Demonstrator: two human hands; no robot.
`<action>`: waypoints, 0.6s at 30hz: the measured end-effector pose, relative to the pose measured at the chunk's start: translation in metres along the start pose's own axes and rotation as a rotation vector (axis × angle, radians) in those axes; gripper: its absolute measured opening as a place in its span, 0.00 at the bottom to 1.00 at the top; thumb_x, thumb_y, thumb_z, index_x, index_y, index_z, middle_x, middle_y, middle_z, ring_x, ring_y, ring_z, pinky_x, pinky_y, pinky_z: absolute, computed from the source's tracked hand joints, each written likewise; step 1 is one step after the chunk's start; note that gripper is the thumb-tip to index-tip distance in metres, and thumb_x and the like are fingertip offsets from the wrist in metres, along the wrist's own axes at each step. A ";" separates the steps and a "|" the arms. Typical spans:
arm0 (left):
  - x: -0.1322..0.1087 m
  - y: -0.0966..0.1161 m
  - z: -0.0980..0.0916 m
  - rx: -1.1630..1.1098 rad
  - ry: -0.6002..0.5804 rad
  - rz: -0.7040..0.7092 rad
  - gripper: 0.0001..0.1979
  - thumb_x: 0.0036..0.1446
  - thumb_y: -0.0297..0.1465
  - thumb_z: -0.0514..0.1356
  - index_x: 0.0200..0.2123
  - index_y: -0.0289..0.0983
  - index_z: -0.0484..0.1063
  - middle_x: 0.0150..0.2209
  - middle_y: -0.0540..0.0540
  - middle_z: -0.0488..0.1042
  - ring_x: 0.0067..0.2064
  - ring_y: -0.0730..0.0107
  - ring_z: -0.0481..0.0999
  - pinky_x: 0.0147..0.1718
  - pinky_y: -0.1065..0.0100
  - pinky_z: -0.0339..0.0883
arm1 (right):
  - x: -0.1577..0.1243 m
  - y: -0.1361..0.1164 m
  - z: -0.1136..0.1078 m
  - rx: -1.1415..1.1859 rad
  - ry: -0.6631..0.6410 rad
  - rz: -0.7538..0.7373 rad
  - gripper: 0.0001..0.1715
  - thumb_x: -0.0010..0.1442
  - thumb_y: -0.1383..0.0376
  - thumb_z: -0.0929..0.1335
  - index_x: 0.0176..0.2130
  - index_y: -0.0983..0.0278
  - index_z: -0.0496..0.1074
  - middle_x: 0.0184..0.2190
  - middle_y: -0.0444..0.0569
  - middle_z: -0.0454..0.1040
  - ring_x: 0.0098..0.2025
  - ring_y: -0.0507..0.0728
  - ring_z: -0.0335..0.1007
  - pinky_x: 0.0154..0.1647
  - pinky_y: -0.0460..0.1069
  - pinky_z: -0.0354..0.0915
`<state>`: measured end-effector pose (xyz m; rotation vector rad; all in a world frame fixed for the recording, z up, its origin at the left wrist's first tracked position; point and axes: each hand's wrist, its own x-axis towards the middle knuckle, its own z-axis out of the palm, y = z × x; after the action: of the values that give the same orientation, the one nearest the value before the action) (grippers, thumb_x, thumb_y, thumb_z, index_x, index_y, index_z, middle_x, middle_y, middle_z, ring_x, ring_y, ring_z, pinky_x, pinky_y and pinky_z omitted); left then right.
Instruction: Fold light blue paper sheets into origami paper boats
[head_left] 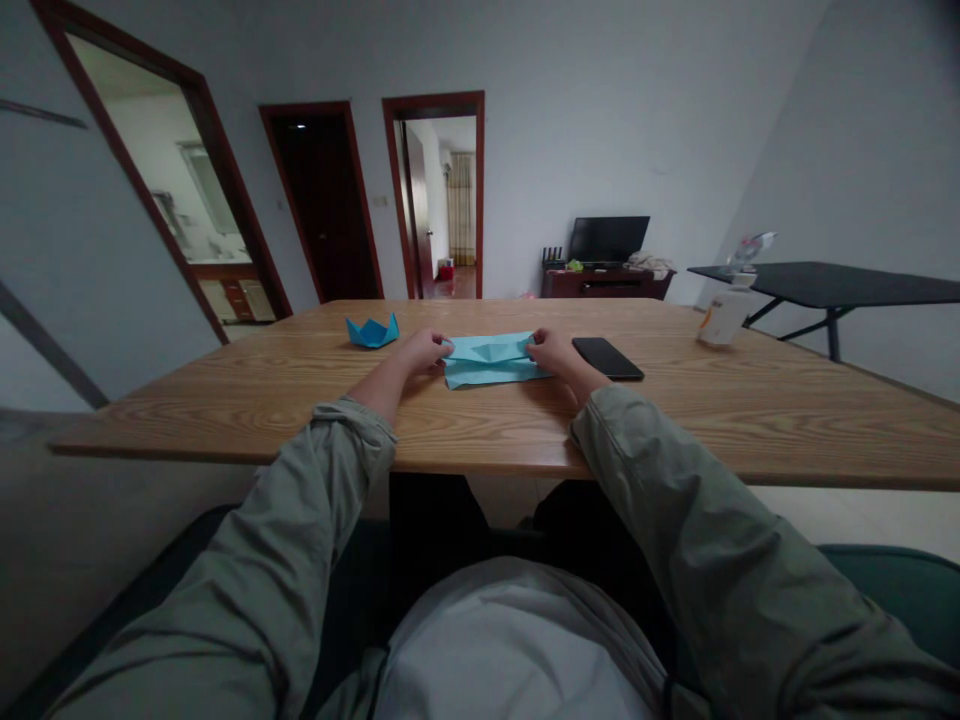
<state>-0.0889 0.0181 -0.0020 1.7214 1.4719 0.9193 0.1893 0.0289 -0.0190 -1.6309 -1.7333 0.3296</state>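
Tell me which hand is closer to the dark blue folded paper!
The left. Your left hand is just to the right of the dark blue folded paper, not touching it. Your right hand is farther away, at the other end of the light blue sheet.

Paper (491,373): light blue, matte, single piece, partly folded. Lies near middle of frame, long side running left to right, lower edge sloping slightly up toward right. Upper part shows folded band, small pointed fold raised at its centre. Dark shadow line under band, parting it from lower strip. Lower strip looks flat, plain, its lower left corner showing. Upper left and upper right ends partly covered. Finer creases too small to tell.
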 end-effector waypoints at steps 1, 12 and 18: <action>0.000 -0.002 0.000 0.094 -0.026 -0.005 0.08 0.52 0.27 0.64 0.37 0.33 0.76 0.27 0.47 0.74 0.23 0.74 0.72 0.22 0.73 0.66 | -0.002 0.000 -0.001 -0.089 -0.011 -0.018 0.09 0.53 0.69 0.69 0.37 0.66 0.75 0.31 0.50 0.78 0.32 0.53 0.72 0.33 0.44 0.66; 0.005 -0.007 -0.004 0.336 0.007 0.178 0.06 0.41 0.24 0.67 0.27 0.36 0.80 0.26 0.47 0.78 0.27 0.69 0.72 0.28 0.71 0.64 | -0.009 -0.006 -0.006 -0.247 -0.061 -0.064 0.16 0.51 0.68 0.69 0.41 0.64 0.78 0.36 0.51 0.80 0.36 0.55 0.73 0.36 0.45 0.64; 0.007 -0.007 -0.002 0.182 0.047 0.191 0.06 0.41 0.23 0.67 0.27 0.35 0.78 0.25 0.48 0.76 0.27 0.70 0.71 0.28 0.72 0.63 | -0.008 -0.004 -0.006 -0.222 -0.032 -0.066 0.22 0.50 0.66 0.71 0.47 0.64 0.75 0.40 0.51 0.78 0.36 0.56 0.72 0.36 0.46 0.65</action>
<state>-0.0930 0.0257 -0.0064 2.0141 1.4788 0.9534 0.1896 0.0193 -0.0153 -1.7262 -1.8989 0.1354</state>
